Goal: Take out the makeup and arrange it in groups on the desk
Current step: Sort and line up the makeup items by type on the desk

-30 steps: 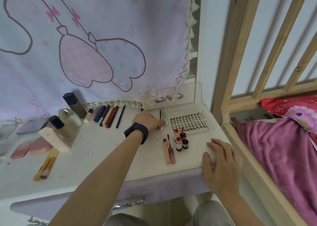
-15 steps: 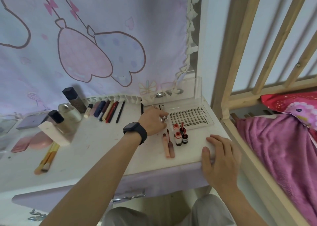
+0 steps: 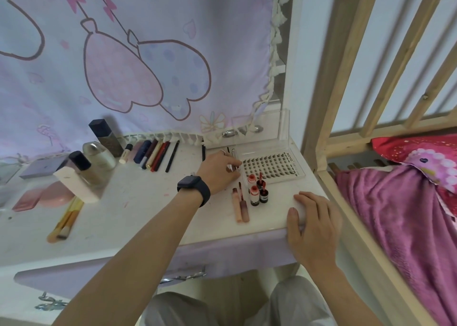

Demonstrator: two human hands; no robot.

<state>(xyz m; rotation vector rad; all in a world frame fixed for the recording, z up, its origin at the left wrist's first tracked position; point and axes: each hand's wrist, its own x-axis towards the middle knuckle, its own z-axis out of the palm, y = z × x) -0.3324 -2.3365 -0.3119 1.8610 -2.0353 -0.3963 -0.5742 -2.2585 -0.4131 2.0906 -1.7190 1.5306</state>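
Head view: my right hand (image 3: 314, 216) lies flat, fingers spread, on the desk (image 3: 123, 214) edge, I judge to steady me. The small bottles (image 3: 257, 193) stand between it and my left hand (image 3: 218, 173). That hand pinches the slim tools (image 3: 233, 153), probably to line them up just left of the lash tray (image 3: 269, 165). Well left of the pinch, the pencils (image 3: 155, 153) lie grouped.

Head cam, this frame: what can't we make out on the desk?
All head view.
- Left hand grip on the slim tools: its own fingers hide the contact.
- Small bottles labels: too small to read.
- Pink compacts: blurred at the wide-angle margin, so their type is unclear.
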